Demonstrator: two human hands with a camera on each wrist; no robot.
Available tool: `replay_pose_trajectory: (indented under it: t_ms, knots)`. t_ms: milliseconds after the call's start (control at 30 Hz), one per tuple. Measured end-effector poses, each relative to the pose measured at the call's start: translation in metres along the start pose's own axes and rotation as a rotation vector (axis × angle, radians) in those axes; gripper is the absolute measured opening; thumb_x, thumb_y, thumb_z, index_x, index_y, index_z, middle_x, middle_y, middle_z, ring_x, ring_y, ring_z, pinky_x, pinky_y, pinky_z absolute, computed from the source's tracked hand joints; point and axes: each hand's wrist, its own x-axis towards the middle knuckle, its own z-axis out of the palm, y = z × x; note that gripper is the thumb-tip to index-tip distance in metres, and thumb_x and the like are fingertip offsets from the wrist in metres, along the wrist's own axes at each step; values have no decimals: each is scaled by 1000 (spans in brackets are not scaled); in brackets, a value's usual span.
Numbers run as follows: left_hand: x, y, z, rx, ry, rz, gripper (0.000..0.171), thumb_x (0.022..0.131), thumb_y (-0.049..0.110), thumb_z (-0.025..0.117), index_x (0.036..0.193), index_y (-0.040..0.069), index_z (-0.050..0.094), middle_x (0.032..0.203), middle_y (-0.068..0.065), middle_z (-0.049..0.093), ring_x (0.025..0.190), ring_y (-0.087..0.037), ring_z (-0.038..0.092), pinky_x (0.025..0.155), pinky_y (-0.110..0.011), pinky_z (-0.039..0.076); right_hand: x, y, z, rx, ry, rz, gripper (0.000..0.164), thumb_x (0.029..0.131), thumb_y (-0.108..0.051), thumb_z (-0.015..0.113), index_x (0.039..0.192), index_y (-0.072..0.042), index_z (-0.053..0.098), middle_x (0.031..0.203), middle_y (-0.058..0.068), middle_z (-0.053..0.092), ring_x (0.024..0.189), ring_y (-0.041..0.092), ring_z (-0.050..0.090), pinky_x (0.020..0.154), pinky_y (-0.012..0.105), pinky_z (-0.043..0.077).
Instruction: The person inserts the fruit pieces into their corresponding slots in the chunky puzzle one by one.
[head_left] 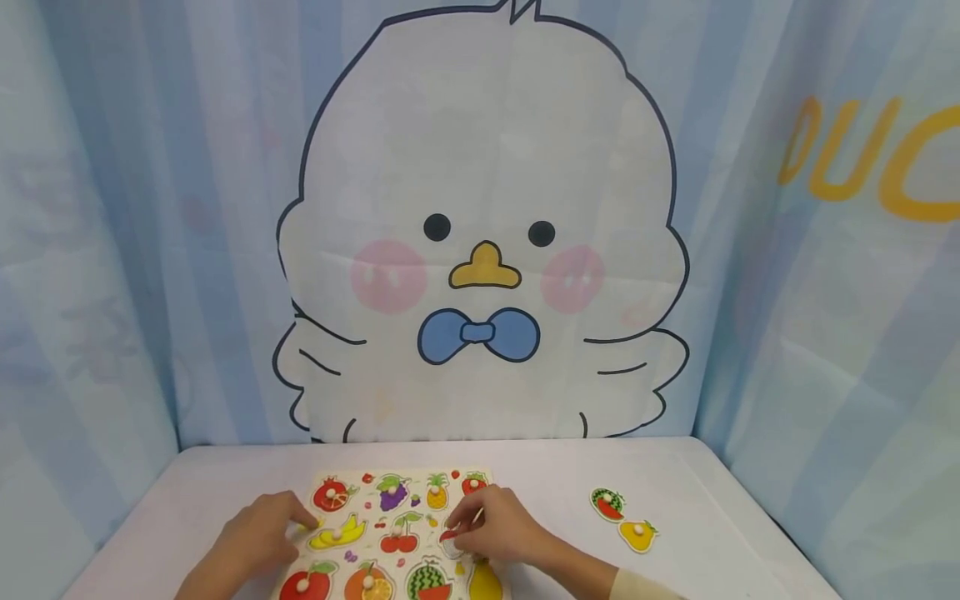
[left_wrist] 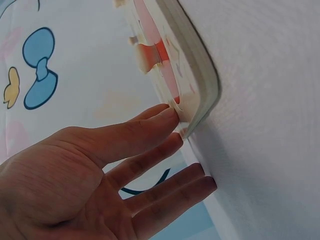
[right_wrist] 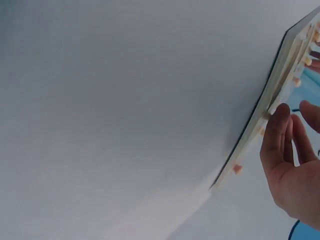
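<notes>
A wooden fruit puzzle board lies on the table, its knobbed pieces showing fruit such as bananas, cherries and a red apple. My left hand touches the board's left edge. In the left wrist view its fingers are nearly straight, with thumb and index fingertips at the board's corner. Over the right side my right hand has its fingertips at a red-and-white fruit spot, partly covered by the fingers. The right wrist view has one fingertip right at the board face, beside another digit held apart.
To the right of the board, a watermelon piece and a yellow pear piece lie close together on the white table. Behind the table hangs a curtain with a cartoon duck; more curtain hangs on both sides.
</notes>
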Motion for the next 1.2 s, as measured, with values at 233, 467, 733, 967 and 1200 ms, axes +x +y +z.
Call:
replay_pose_trajectory:
  t_ms: [233,467,733,967,1200]
  knots:
    - [-1,0,0,11,5,3,33,68,6,80,100,11,69,103,-7,65,109,-44,53,90,-62,43,-12,23,-23,-57,64,46,11,77,-14,77,87,-17,73,73,-5,64,63,14,56,52,22,48]
    - [1,-2,2,21,-1,-7,33,69,6,80,99,11,69,103,-8,65,107,-44,54,89,-62,44,-24,46,-45,-99,177,158,10,78,-14,76,87,-14,72,73,-1,60,64,15,54,54,25,49]
    - [6,-5,3,21,-4,-14,33,68,5,80,99,13,70,102,-5,65,107,-43,54,90,-63,43,-35,75,-71,-170,325,294,9,77,-14,76,84,-14,70,74,0,58,64,14,54,56,26,50]
    - [8,-7,5,20,-8,-20,34,68,6,81,99,12,70,103,-7,64,108,-44,53,90,-64,43,-45,90,-94,-232,421,355,10,75,-13,76,82,-13,69,73,0,59,66,15,53,56,27,46]
    - [7,-5,4,12,-4,-14,33,68,6,80,99,12,70,103,-7,65,108,-44,53,89,-64,43,-57,99,-110,-291,479,379,13,76,-9,75,87,-9,68,74,2,57,68,17,51,58,27,46]
